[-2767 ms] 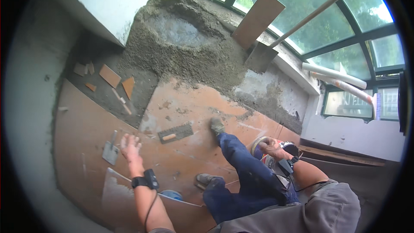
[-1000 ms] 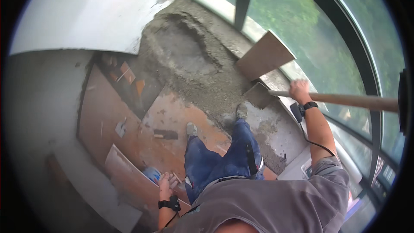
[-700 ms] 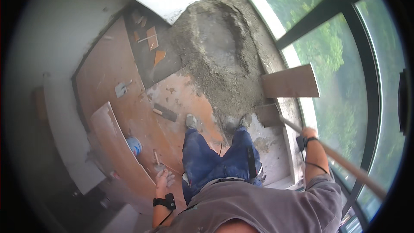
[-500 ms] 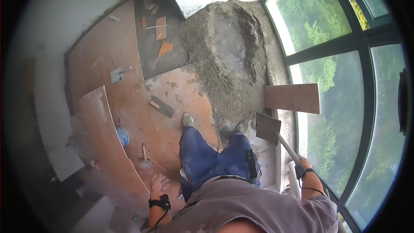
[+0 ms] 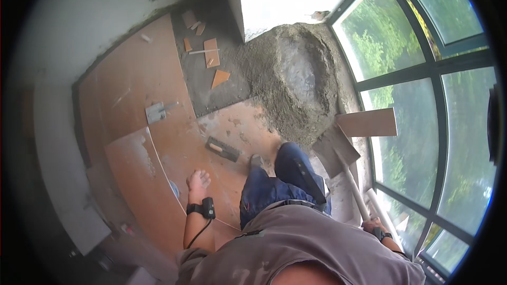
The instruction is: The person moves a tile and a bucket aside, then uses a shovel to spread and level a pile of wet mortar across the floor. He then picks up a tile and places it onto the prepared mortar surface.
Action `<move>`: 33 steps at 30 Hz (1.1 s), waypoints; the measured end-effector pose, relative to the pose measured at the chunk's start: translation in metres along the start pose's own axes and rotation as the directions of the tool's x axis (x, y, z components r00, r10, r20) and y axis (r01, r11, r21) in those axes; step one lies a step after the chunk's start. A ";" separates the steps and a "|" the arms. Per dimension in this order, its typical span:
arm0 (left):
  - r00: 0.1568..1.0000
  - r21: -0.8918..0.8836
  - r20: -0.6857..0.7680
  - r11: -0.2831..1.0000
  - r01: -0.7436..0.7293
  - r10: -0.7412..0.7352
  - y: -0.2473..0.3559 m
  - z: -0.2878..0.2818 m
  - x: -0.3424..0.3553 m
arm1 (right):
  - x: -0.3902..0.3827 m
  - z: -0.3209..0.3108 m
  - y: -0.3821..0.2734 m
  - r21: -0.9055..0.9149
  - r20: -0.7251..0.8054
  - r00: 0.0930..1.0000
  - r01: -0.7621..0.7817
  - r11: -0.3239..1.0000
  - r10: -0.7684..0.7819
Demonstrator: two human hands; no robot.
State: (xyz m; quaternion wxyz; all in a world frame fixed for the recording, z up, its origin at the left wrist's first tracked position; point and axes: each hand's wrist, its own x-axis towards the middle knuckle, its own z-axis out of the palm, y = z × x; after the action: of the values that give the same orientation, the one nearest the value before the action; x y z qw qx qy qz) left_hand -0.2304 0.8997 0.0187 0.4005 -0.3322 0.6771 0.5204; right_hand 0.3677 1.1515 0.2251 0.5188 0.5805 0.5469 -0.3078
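At the lower right my right hand [image 5: 369,225] is closed on the wooden handle of a shovel, whose square metal blade [image 5: 332,155] rests beside a grey mound of wet mortar [image 5: 272,95] with a watery hollow in its top. My left hand [image 5: 198,181] hangs empty with fingers apart over the orange tiled floor [image 5: 169,153], near an upright tile panel [image 5: 137,184] that partly hides a blue bucket [image 5: 174,189]. A notched trowel [image 5: 222,149] lies ahead of my feet, and a square trowel [image 5: 156,112] farther left.
Broken tile pieces [image 5: 221,78] lie on the dark screed at the back. A loose tile [image 5: 367,123] juts out along the sill under the green-framed windows [image 5: 406,132] on the right. White pipes [image 5: 383,212] stand by my right hand. Walls [image 5: 68,37] bound the left and back.
My right hand, earlier near the bucket, has taken hold of the shovel handle and moved down and back; the blade has shifted nearer my right leg. My left hand has risen slightly; my right knee is lifted.
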 end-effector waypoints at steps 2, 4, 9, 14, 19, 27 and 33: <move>0.987 0.019 0.148 0.997 -0.069 0.065 0.051 0.048 0.012 | 0.019 0.017 -0.026 0.084 -0.073 0.990 0.125 0.989 -0.119; 0.968 0.081 0.231 0.989 -0.123 0.101 0.097 0.106 0.011 | 0.049 0.044 -0.052 0.718 0.026 0.976 0.131 0.684 -0.214; 0.913 0.301 0.405 0.936 -0.180 0.045 0.165 0.221 0.018 | 0.058 -0.022 -0.214 0.844 0.213 0.977 -0.173 0.507 -0.021; 0.866 0.487 0.492 0.853 -0.188 -0.090 0.205 0.294 0.010 | 0.062 -0.056 -0.297 0.897 0.119 0.980 -0.037 0.441 -0.158; 0.769 0.730 0.509 0.667 -0.149 -0.386 0.224 0.360 0.016 | 0.044 -0.062 -0.371 0.988 0.112 0.960 -0.081 0.130 -0.258; 0.578 0.946 0.306 0.172 -0.275 -0.757 0.268 0.464 0.075 | -0.010 -0.113 -0.560 0.904 -0.237 0.952 0.142 -0.404 -0.194; 0.304 0.922 -0.157 -0.249 -0.295 -0.940 0.295 0.457 0.109 | -0.074 -0.150 -0.745 0.739 -0.140 0.990 0.089 -0.668 -0.023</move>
State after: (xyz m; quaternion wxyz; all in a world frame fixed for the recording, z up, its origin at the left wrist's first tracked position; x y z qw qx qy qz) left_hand -0.4465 1.4104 -0.0116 0.9000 0.1097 0.3361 -0.2551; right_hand -0.3905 1.1674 0.1363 -0.3485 0.6769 -0.0083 -0.6483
